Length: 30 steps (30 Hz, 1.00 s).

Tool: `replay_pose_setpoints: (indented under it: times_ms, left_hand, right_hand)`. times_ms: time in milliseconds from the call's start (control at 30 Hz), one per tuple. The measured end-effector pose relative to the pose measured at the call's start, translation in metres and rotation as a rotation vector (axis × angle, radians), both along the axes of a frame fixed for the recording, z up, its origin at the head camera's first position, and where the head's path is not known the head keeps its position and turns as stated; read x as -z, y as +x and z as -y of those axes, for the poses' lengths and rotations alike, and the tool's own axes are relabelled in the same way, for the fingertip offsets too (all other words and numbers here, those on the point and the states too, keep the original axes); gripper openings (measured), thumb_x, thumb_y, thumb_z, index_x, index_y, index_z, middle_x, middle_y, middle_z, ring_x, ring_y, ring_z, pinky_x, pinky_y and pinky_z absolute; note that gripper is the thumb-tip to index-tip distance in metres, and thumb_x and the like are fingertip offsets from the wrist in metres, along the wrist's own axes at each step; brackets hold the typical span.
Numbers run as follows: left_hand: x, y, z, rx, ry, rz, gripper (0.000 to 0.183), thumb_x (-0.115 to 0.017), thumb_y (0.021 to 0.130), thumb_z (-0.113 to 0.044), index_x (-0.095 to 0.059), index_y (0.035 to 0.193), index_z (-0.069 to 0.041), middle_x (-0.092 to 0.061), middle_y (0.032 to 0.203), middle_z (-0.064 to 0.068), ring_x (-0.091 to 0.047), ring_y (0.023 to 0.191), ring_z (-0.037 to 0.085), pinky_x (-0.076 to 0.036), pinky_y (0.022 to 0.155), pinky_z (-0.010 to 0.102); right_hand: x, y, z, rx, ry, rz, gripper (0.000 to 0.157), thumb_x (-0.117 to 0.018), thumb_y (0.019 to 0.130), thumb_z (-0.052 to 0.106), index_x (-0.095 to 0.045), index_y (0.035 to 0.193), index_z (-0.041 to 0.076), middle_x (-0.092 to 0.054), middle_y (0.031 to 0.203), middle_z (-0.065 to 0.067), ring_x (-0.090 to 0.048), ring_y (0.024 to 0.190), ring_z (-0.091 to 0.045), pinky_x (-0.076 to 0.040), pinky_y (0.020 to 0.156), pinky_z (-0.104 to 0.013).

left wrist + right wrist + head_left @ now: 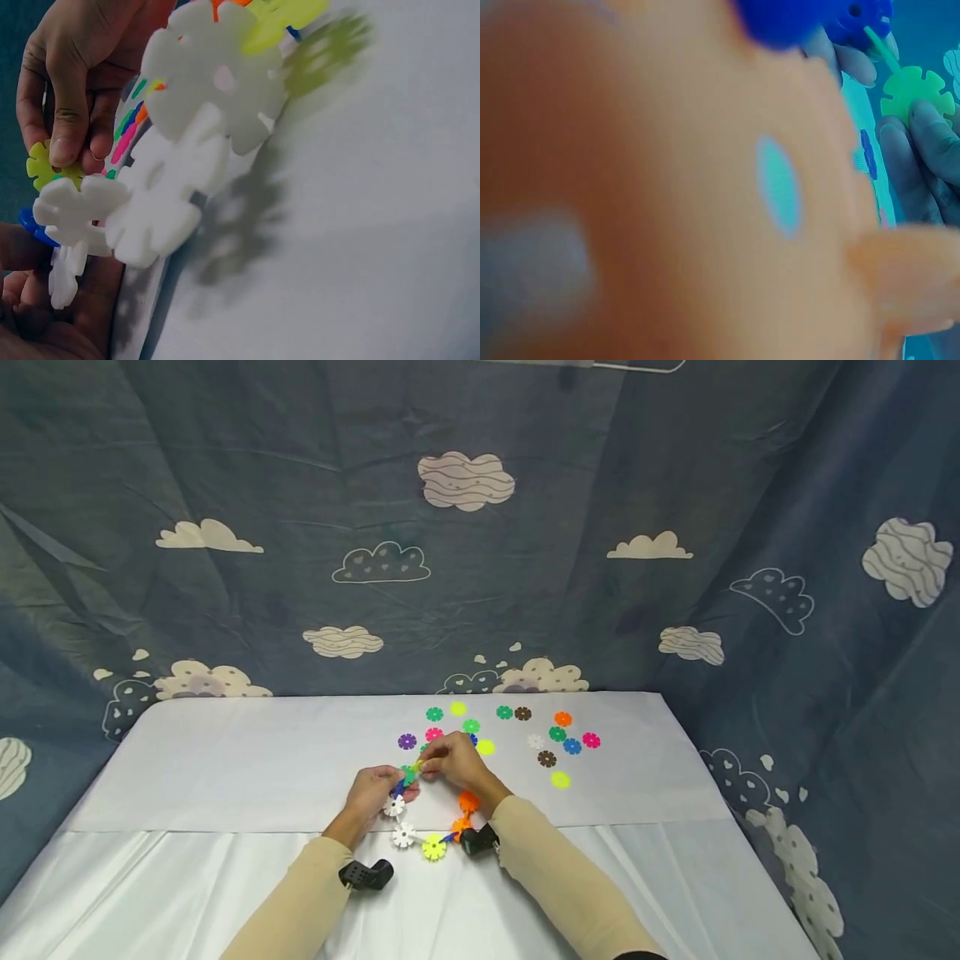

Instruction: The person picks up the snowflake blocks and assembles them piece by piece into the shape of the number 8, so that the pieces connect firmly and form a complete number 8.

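Nearest, lifted just over the tabletop (247,760): the disc chain (433,847), orange discs (468,802) to the right, white discs (403,836) to the left. Black wrist camera (477,841) crowding its right side, perhaps a snag. Farther, left hand (369,795) with grip closed round a blue disc (397,790); right hand (459,760) pinching a yellow-green disc (913,88) at the green disc (408,775). Possible slip or popped link from skewed slots or uneven pushing. Beyond, loose discs (572,746), some partly behind the right hand.
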<state>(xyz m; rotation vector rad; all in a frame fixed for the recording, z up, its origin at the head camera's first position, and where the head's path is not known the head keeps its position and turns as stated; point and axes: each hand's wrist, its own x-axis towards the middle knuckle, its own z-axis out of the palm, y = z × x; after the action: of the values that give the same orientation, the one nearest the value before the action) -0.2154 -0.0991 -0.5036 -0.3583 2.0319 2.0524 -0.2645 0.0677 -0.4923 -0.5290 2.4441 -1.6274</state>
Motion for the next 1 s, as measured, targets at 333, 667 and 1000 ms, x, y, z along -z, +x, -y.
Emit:
replay_pose_setpoints:
  times_ms: [333,667,1000]
  left_hand:
    - [0.001,-0.003,-0.004,0.01,-0.101,0.01,0.015,-0.052,0.097,-0.005,-0.061,0.094,0.006,-0.071,0.083,0.015,-0.068,0.071,0.015,-0.054,0.065,0.021]
    - [0.003,-0.006,0.011,0.331,0.19,-0.011,0.038,-0.045,0.102,-0.01,-0.043,0.13,0.015,-0.071,0.098,0.013,-0.07,0.087,0.017,-0.056,0.082,0.028]
    - [0.003,-0.008,0.012,0.298,0.083,-0.001,0.042,-0.055,0.099,-0.019,-0.054,0.123,0.014,-0.07,0.09,0.007,-0.07,0.086,0.014,-0.055,0.084,0.026]
  right_hand:
    - [0.001,0.003,-0.002,0.004,-0.008,0.025,0.004,-0.072,0.079,-0.01,-0.072,0.082,-0.008,-0.069,0.075,-0.015,-0.064,0.062,-0.015,-0.058,0.061,-0.026]
    - [-0.008,0.0,-0.011,-0.147,0.068,-0.072,0.004,-0.074,0.08,-0.002,-0.074,0.083,-0.005,-0.07,0.082,-0.011,-0.061,0.065,-0.01,-0.054,0.061,-0.022]
    - [-0.016,-0.002,-0.05,-0.104,0.231,-0.124,0.028,-0.08,0.078,0.01,-0.073,0.104,0.004,-0.07,0.095,-0.008,-0.059,0.074,-0.014,-0.052,0.067,-0.023]
